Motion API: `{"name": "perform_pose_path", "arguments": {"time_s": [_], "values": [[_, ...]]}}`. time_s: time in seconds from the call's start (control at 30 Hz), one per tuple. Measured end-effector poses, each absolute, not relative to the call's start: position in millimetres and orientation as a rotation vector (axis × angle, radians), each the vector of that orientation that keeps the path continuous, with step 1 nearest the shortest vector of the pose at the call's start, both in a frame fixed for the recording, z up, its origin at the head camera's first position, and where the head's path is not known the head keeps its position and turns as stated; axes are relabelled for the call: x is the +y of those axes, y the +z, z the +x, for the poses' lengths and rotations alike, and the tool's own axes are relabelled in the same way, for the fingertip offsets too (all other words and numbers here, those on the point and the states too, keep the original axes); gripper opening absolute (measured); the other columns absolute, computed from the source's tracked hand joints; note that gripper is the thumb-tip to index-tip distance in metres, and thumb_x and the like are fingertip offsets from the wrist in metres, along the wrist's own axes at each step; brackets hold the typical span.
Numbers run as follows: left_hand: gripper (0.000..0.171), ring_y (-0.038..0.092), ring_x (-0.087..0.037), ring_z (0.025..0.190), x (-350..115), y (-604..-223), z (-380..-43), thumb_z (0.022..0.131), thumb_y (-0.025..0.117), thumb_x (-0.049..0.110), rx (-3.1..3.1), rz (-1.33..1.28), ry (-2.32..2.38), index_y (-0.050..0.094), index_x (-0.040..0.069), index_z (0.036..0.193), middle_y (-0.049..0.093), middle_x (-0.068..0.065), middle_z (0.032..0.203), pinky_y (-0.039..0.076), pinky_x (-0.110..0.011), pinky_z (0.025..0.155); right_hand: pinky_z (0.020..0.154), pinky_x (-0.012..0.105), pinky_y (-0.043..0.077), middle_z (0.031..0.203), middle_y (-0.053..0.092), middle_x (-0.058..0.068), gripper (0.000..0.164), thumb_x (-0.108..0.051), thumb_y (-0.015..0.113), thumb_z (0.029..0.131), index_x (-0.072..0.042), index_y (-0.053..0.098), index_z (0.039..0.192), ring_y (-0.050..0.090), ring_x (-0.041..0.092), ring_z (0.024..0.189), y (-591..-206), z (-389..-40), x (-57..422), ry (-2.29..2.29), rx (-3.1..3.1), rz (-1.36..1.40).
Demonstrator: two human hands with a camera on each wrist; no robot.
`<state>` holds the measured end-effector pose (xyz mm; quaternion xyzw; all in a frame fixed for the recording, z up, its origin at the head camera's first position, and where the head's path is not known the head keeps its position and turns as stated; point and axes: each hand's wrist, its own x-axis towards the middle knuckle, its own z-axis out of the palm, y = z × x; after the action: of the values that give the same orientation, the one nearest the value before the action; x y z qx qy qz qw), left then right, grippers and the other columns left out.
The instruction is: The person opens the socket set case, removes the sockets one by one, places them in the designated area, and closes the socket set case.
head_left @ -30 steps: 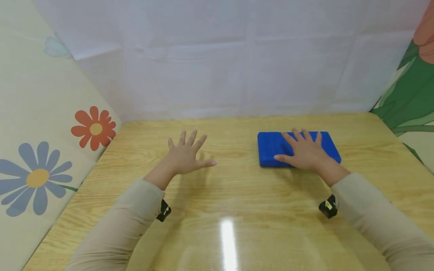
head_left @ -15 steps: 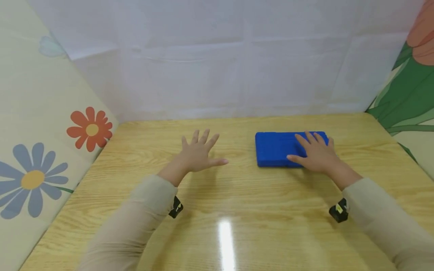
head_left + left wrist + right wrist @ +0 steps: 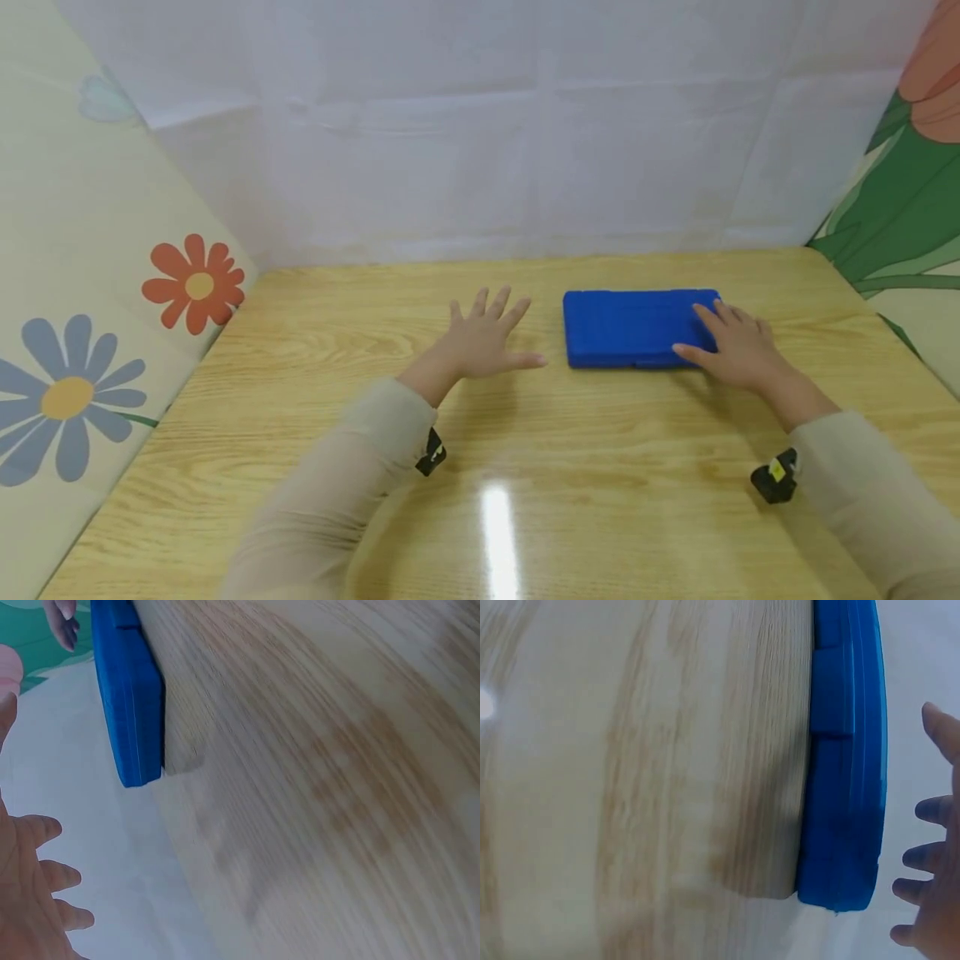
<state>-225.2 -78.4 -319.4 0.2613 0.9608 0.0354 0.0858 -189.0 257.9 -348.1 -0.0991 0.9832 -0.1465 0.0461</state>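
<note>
Right end of the blue case [image 3: 626, 329] partly out of sight behind the right hand [image 3: 737, 348]

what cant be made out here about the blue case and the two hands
- Blue case, inside: hidden by its closed shell, all views.
- Its right end: partly behind the right hand, head view.
- Left hand: cut off by the left edge, left wrist view.
- Right palm: cut off by the right edge, right wrist view.

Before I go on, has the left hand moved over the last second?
Yes. In the head view the left hand has moved right, away from the red flower and closer to the box.
</note>
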Motion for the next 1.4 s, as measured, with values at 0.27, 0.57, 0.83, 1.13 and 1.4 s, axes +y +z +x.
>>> {"name": "perform_pose_path", "arguments": {"time_s": [0.27,0.57,0.83,1.13,1.4], "values": [[0.091,-0.011,-0.032,0.127,-53.2,-329.1,-234.4,0.068,0.029,0.078,2.83,0.825,0.128,0.001,0.028,0.139,-0.005,-0.007,0.144,-0.003,-0.063,0.092,0.091,0.062,0.006,0.133,0.005,0.037,0.083,-0.053,0.036,0.086,0.009,0.009,0.134,0.005,0.053,0.118,-357.0,-192.0,272.4,-0.592,2.953,-0.252],[0.095,-0.011,-0.031,0.127,-25.1,-337.0,-239.3,0.065,0.028,0.079,2.777,0.835,0.123,0.002,0.025,0.14,-0.006,-0.006,0.144,-0.003,-0.061,0.094,0.093,0.06,0.008,0.131,0.003,0.039,0.082,-0.049,0.036,0.088,0.013,0.006,0.133,0.004,0.053,0.118,-360.9,-194.1,278.7,-0.733,2.897,-0.204],[0.089,-0.002,-0.032,0.128,-6.4,-344.2,-242.9,0.072,0.031,0.073,2.771,0.807,0.08,0.002,0.024,0.14,-0.003,-0.008,0.144,0.005,-0.059,0.096,0.095,0.057,0.011,0.132,0.006,0.037,0.081,-0.049,0.035,0.088,0.012,0.004,0.133,0.007,0.049,0.12,-362.6,-193.2,281.2,-0.84,2.861,-0.137],[0.082,0.004,-0.029,0.129,1.4,-354.0,-243.7,0.079,0.035,0.063,2.73,0.857,0.07,0.003,0.02,0.14,-0.003,-0.009,0.144,0.012,-0.051,0.099,0.095,0.057,0.011,0.133,0.006,0.035,0.084,-0.05,0.039,0.086,0.01,0.005,0.134,0.007,0.049,0.12,-362.5,-192.2,278.4,-0.908,2.828,-0.057],[0.072,0.002,-0.024,0.129,1.2,-359.7,-244.9,0.085,0.036,0.053,2.715,0.875,0.183,0.006,0.016,0.14,-0.004,-0.011,0.143,0.014,-0.045,0.101,0.095,0.057,0.012,0.134,0.007,0.034,0.084,-0.052,0.04,0.085,0.008,0.007,0.135,0.008,0.049,0.12,-365.2,-190.9,273.9,-0.941,2.829,0.009]]}}
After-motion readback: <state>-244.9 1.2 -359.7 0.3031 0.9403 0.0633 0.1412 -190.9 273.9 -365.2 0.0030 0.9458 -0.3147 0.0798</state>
